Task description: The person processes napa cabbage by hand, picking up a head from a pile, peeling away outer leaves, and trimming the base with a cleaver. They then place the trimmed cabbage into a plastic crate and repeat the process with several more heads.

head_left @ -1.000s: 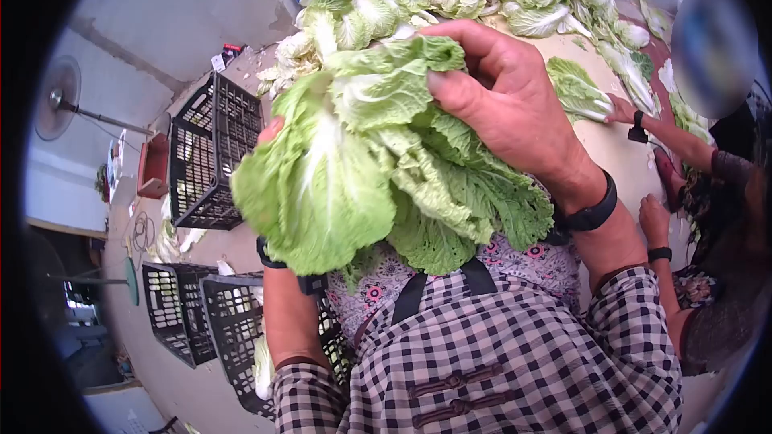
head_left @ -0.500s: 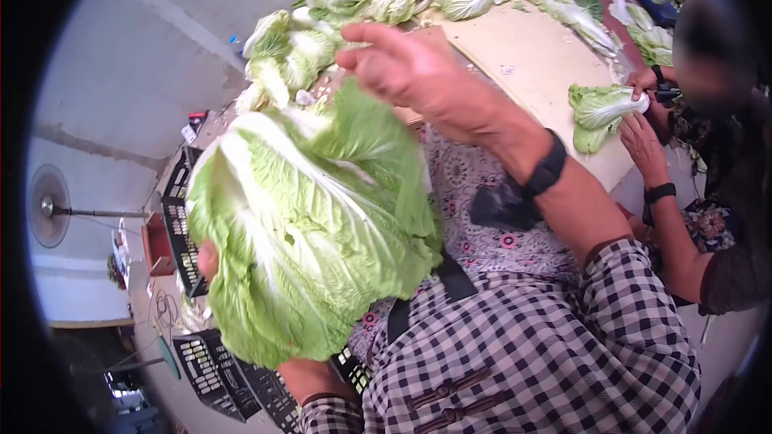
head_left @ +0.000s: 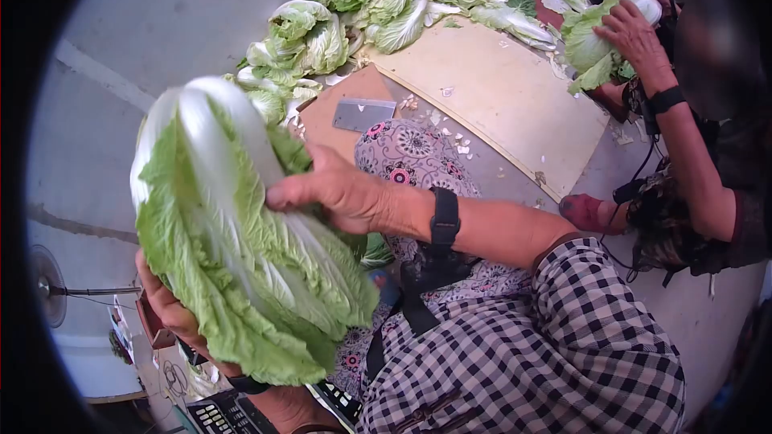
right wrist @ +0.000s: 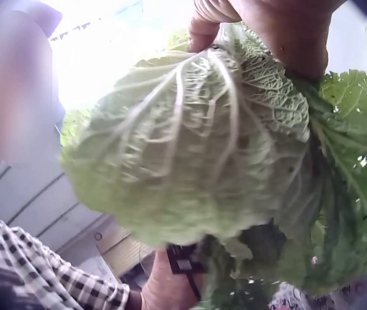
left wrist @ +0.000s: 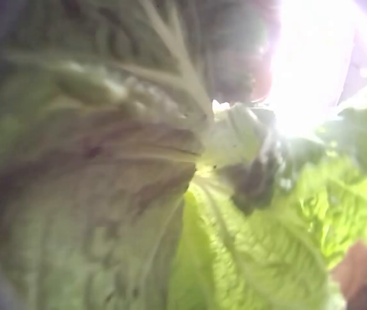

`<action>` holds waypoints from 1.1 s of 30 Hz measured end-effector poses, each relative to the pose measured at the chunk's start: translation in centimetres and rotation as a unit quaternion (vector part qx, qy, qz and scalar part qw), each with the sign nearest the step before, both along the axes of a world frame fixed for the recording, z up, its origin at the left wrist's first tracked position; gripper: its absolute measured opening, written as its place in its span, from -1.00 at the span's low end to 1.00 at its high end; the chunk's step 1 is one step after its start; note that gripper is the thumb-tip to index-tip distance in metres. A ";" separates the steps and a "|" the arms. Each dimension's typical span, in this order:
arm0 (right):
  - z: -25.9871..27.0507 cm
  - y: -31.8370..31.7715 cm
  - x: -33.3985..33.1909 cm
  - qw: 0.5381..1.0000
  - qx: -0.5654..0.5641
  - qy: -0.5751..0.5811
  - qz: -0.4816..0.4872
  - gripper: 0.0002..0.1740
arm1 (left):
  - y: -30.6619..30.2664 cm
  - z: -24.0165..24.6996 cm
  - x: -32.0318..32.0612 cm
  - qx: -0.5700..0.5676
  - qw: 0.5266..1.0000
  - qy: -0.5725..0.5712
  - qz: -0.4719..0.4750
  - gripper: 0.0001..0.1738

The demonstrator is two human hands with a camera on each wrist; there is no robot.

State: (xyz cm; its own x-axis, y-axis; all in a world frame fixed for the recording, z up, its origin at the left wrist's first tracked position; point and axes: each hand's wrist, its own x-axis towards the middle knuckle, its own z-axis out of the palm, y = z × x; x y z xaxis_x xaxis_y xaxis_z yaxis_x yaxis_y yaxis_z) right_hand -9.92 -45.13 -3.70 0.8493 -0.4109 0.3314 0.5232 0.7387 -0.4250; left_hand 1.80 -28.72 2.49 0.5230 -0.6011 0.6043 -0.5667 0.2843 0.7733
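A large napa cabbage (head_left: pixel 233 225) with white ribs and frilly green leaves is held in front of the person's lap, its white base toward the upper left. Under its lower left side is the left hand (head_left: pixel 166 299), fingers curling round the edge and the palm hidden. From the other side the right hand (head_left: pixel 334 191) grips the cabbage, thumb on an outer leaf. In the right wrist view, the right hand (right wrist: pixel 267 29) holds it from above, with outer leaves hanging below. Blurred leaves (left wrist: pixel 93 213) fill the left wrist view.
A pile of cabbages (head_left: pixel 386 0) lies behind a pale board (head_left: pixel 490 88). A cleaver (head_left: pixel 363 114) rests on a brown board (head_left: pixel 330 108). To the right, another person's hand (head_left: pixel 631 36) holds a cabbage. Black crates (head_left: pixel 221 414) stand at the lower left.
The cabbage has been turned so its white base shows at the upper left. My right hand left the leaves, lifted away, then came down and took hold of the cabbage again.
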 end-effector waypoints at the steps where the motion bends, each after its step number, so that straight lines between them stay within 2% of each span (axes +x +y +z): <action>1: 0.5 -1.0 -0.5 0.999 0.002 -0.016 -0.031 -0.31 | -0.4 0.4 -0.7 0.014 0.999 -0.030 0.005 -0.06; 2: 0.9 -1.8 -1.1 0.996 -0.012 -0.009 -0.083 -0.34 | -1.2 0.3 -1.0 0.000 0.998 -0.047 -0.034 -0.07; 3: 1.2 -2.7 -1.7 0.991 -0.027 0.000 -0.134 -0.38 | -0.8 0.8 0.3 0.072 0.988 -0.122 -0.066 -0.11; 5: 1.6 -4.7 -2.9 0.974 -0.047 0.008 -0.220 -0.43 | -0.2 -1.0 -1.0 0.131 0.990 -0.004 0.045 0.13; 6: 1.8 -5.8 -3.6 0.966 -0.053 0.006 -0.255 -0.45 | -0.3 -1.8 0.2 0.163 0.986 0.027 -0.024 0.02; 7: 2.0 -7.0 -4.1 0.955 -0.060 0.005 -0.292 -0.46 | -0.9 -2.3 0.7 0.172 0.985 0.026 -0.023 -0.10; 9: 1.6 -9.4 -4.9 0.936 -0.033 -0.040 -0.349 -0.44 | -1.1 -2.5 1.6 0.229 0.968 0.060 -0.086 -0.15; 10: 1.1 -10.6 -5.6 0.925 -0.032 -0.026 -0.377 -0.39 | -1.8 -2.6 0.9 0.175 0.982 0.042 -0.063 -0.21; 11: 0.0 -12.3 -6.2 0.922 -0.002 -0.026 -0.387 -0.40 | -2.0 -2.6 1.5 0.169 0.977 0.038 -0.122 -0.33; 15: -3.6 -17.4 -9.6 0.898 0.070 -0.030 -0.433 -0.53 | -2.2 -2.1 1.8 0.226 0.965 0.068 -0.110 -0.41; 16: -4.5 -18.7 -10.2 0.875 0.054 -0.010 -0.482 -0.52 | -2.1 -2.1 1.9 0.233 0.964 0.075 -0.105 -0.40; 19: -7.1 -21.1 -12.4 0.830 0.090 0.024 -0.550 -0.49 | -2.4 -1.7 2.3 0.244 0.960 0.090 -0.103 -0.43; 21: -9.5 -21.9 -13.5 0.807 0.125 0.084 -0.571 -0.50 | -2.4 -2.0 2.5 0.249 0.958 0.105 -0.100 -0.44; 23: -12.2 -23.1 -13.9 0.741 0.162 0.174 -0.628 -0.42 | -2.4 -2.4 2.8 0.251 0.956 0.115 -0.096 -0.44; 25: -14.6 -24.5 -14.6 0.705 0.158 0.262 -0.640 -0.37 | -2.2 -2.7 3.4 0.254 0.955 0.125 -0.093 -0.45; 28: -19.3 -25.9 -16.1 0.685 0.139 0.416 -0.582 -0.34 | -2.1 -3.2 4.2 0.264 0.950 0.140 -0.091 -0.47; 31: -22.0 -25.7 -17.2 0.673 0.142 0.487 -0.538 -0.42 | -1.4 -3.2 4.6 0.268 0.945 0.160 -0.097 -0.47; 32: -25.7 -27.6 -17.2 0.657 0.130 0.510 -0.540 -0.49 | -1.1 -3.4 4.8 0.273 0.943 0.164 -0.099 -0.45; 33: -24.7 -27.2 -16.8 0.667 0.093 0.524 -0.521 -0.51 | -0.9 -3.5 5.1 0.276 0.942 0.167 -0.094 -0.43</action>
State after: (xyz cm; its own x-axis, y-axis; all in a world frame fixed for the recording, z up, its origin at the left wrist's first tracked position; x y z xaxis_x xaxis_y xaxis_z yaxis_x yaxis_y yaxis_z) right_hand -26.69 -72.29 -28.44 -0.2046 -0.9105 -0.3593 0.2821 0.2966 -0.9124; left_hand 6.90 -29.58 -0.96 0.4810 -0.8767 -0.0069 -0.2461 -0.1426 0.9587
